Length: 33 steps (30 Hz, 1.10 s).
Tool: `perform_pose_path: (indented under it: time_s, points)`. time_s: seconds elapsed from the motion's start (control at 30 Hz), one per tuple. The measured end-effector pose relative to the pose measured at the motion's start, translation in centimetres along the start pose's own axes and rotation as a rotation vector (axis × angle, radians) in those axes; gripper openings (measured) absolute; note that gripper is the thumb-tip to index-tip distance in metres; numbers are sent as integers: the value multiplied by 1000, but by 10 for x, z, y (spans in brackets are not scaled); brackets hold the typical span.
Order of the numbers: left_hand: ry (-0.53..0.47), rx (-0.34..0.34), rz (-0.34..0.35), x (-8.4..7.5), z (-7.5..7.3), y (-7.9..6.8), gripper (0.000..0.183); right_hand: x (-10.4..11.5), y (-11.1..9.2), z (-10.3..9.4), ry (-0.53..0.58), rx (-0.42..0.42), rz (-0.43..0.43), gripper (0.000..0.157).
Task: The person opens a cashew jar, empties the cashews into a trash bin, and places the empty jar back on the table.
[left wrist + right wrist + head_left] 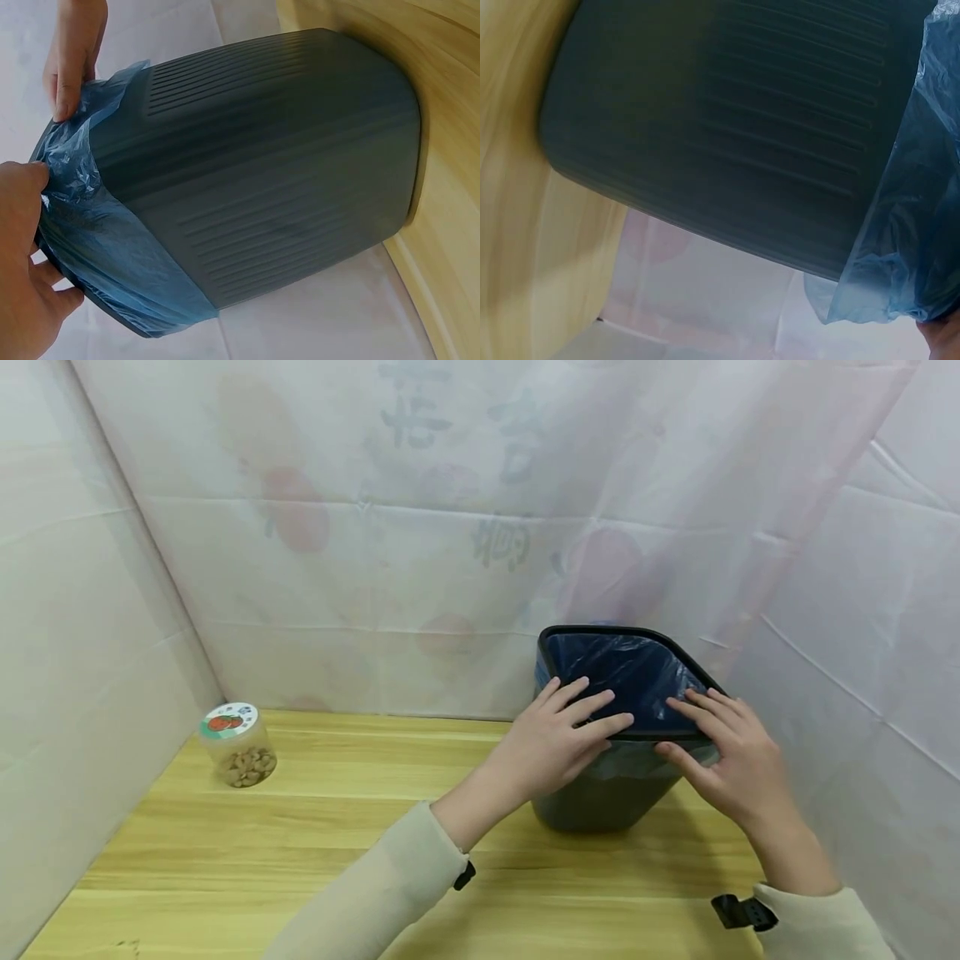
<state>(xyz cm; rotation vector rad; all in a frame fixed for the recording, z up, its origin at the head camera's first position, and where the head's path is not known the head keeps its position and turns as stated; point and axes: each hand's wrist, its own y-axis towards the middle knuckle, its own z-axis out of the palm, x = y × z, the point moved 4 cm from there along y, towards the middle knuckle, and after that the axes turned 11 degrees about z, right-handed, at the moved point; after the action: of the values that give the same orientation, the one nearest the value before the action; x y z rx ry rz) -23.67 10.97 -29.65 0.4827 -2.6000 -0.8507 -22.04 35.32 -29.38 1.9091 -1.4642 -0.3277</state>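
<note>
A dark grey trash can (pixel 592 806) stands on the wooden table, lined with a translucent blue trash bag (pixel 622 672). The bag's edge is folded down outside the rim, as the folded bag (pixel 127 255) in the left wrist view shows. My left hand (pixel 551 739) grips the bag at the rim's near left, fingers spread over the opening and thumb outside. At the near right corner my right hand (pixel 731 756) holds the bag over the rim, thumb outside and fingers inside. In the right wrist view only a bit of my right hand (pixel 945 334) shows.
A clear jar (pixel 238 752) with a white lid and tan nuts or similar pieces stands at the table's back left. Pale printed cloth (pixel 375 568) hangs behind the table (pixel 360 793), with white cloth walls on both sides.
</note>
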Motion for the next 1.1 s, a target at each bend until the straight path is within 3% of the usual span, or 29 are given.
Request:
perform_pose_path:
  time_s: [1.1]
  points:
    - [-14,-98,-9,10,-16,-29,39,31,6,15,-4,-38,-40,67]
